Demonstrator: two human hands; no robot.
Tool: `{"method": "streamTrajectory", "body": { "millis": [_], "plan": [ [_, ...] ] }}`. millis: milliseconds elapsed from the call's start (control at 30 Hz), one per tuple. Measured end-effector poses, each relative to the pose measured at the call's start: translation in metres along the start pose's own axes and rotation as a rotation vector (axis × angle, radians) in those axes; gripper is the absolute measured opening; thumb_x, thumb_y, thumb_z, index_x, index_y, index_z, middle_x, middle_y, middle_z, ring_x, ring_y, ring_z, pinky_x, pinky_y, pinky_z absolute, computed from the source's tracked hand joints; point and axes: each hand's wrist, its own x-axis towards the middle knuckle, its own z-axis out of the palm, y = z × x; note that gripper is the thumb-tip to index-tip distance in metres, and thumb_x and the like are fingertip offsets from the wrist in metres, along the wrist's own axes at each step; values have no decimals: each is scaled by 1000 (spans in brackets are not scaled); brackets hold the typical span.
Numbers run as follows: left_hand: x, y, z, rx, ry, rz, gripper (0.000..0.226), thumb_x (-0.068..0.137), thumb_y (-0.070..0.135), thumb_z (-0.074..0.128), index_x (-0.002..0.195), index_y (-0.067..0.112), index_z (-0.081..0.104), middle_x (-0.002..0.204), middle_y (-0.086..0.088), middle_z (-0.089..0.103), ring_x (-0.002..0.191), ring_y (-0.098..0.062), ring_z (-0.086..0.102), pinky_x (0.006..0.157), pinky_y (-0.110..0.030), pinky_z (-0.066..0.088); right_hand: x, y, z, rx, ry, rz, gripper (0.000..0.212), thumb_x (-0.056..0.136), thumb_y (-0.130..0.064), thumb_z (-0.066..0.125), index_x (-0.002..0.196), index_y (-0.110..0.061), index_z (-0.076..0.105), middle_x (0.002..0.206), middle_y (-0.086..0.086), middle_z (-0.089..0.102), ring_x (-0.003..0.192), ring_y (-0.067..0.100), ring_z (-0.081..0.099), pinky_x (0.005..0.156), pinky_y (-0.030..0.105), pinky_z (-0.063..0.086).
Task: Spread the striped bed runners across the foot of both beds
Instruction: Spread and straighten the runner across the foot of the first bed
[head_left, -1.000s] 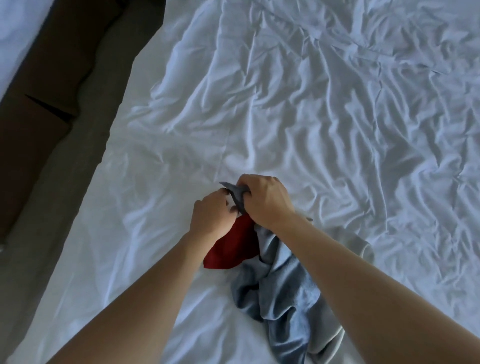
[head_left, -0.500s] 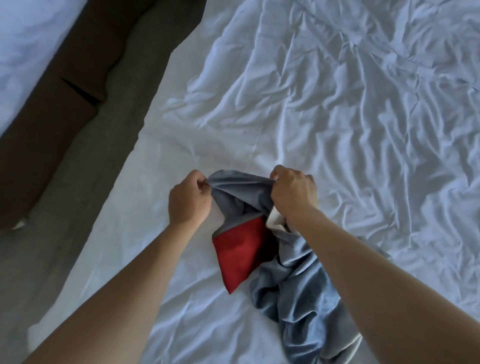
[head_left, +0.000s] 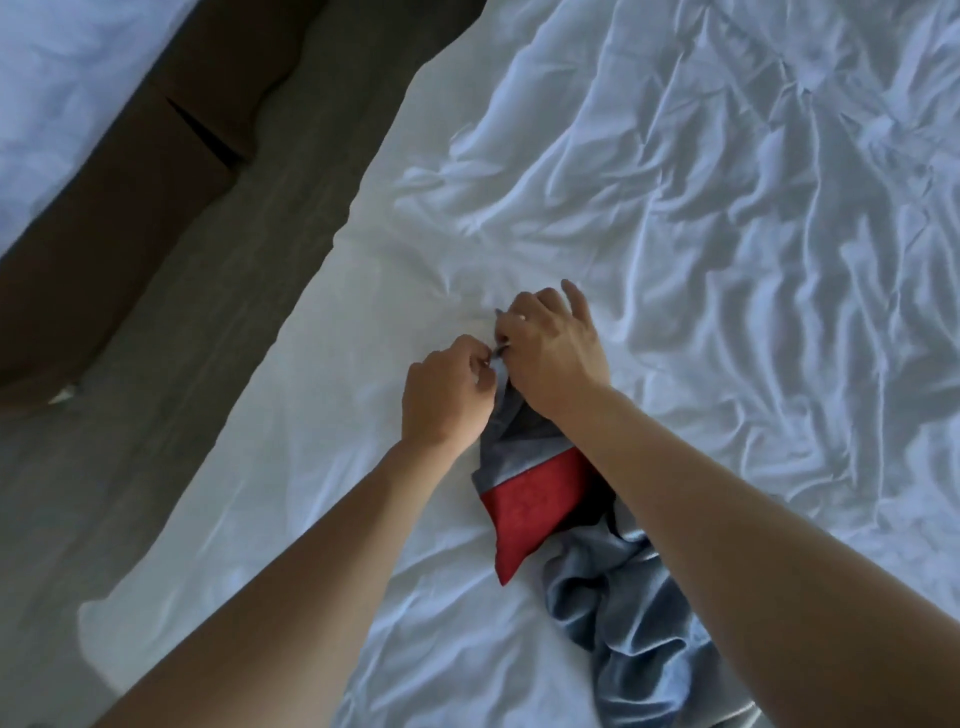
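Head view looks down on a bed covered with a wrinkled white sheet (head_left: 701, 208), where both bare forearms reach forward and the two hands meet close together over the near left part of the mattress. Between them is the bed runner (head_left: 540, 499), a bunched strip of grey-blue cloth with a red band across it; it lies crumpled on the sheet, running from the hands back toward the lower right edge of the picture, partly under the right forearm. Its upper corner is drawn up into a narrow point at the hands. Curled tight, the left hand (head_left: 447, 395) pinches that grey corner between thumb and fingertips. Just beside it and touching the same bit of cloth, the right hand (head_left: 553, 348) grips the corner with its thumb and first fingers, while its outer fingers lift loosely away above the sheet. How much cloth lies inside either grip cannot be told. Left of the bed runs a strip of dark grey floor (head_left: 156, 364), then a dark brown bed base (head_left: 119, 208), and a second white-covered bed (head_left: 67, 78) fills the upper left corner.
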Motion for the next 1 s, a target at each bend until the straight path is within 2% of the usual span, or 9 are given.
{"method": "streamTrajectory", "body": {
  "millis": [100, 200, 300, 367, 467, 633, 733, 833, 1000],
  "plan": [
    [-5, 1, 14, 95, -125, -14, 19, 89, 31, 60, 80, 18, 49, 71, 2, 61, 69, -27, 59, 74, -39, 47, 2, 11, -9, 30, 180, 112, 11, 89, -10, 61, 87, -12, 72, 96, 6, 67, 98, 30, 59, 113, 52, 32],
    [-9, -2, 24, 161, -176, -40, 22, 89, 26, 58, 73, 21, 45, 67, 4, 57, 72, -27, 59, 76, -37, 40, 5, 24, -17, 15, 197, 175, 15, 85, -9, 59, 89, -8, 73, 109, 9, 67, 110, 33, 57, 114, 54, 29],
    [-4, -10, 16, 297, -64, 7, 31, 91, 26, 58, 69, 23, 37, 58, 10, 39, 69, -25, 51, 72, -34, 28, 6, 25, -16, -45, 91, 20, 23, 84, -9, 61, 104, -10, 72, 136, 14, 57, 134, 35, 44, 119, 59, 18],
    [1, -16, 5, 352, 0, 69, 27, 91, 26, 60, 72, 22, 41, 60, 11, 39, 71, -26, 53, 71, -33, 26, 11, 9, -10, -64, -21, -165, 29, 81, -13, 67, 110, -14, 70, 142, 14, 52, 140, 36, 38, 119, 61, 15],
    [4, -25, -5, 336, 37, 40, 22, 91, 28, 59, 75, 24, 45, 63, 8, 47, 69, -25, 55, 69, -33, 26, 22, -16, 3, -120, -83, -266, 12, 84, -16, 68, 95, -16, 74, 129, 10, 62, 135, 33, 43, 118, 59, 17],
    [-11, -35, 0, 278, -67, -66, 18, 87, 35, 58, 83, 22, 46, 71, 5, 57, 72, -23, 58, 73, -34, 28, 40, -28, 15, -87, 34, -122, 19, 83, -9, 54, 84, -12, 73, 101, 8, 69, 121, 32, 54, 116, 59, 19],
    [-6, -53, -16, 361, -26, -84, 18, 88, 30, 59, 83, 26, 43, 74, 1, 62, 80, -27, 60, 79, -38, 30, 49, -36, 16, -91, 16, -126, 17, 83, -7, 56, 89, -9, 72, 103, 9, 68, 122, 34, 53, 115, 65, 17],
    [1, -90, -53, 437, 49, -139, 19, 88, 25, 59, 80, 26, 42, 66, 4, 52, 76, -26, 57, 74, -36, 26, 60, -56, 14, -66, -46, -196, 23, 84, -7, 58, 102, -11, 72, 111, 10, 67, 128, 34, 49, 119, 64, 9],
    [0, -106, -75, 402, 81, -172, 25, 87, 36, 58, 74, 23, 42, 63, 4, 54, 68, -25, 53, 71, -35, 23, 82, -108, 15, -101, -149, -367, 22, 88, -21, 57, 106, -16, 69, 111, 6, 65, 127, 30, 49, 121, 59, 5]
  ]
}}
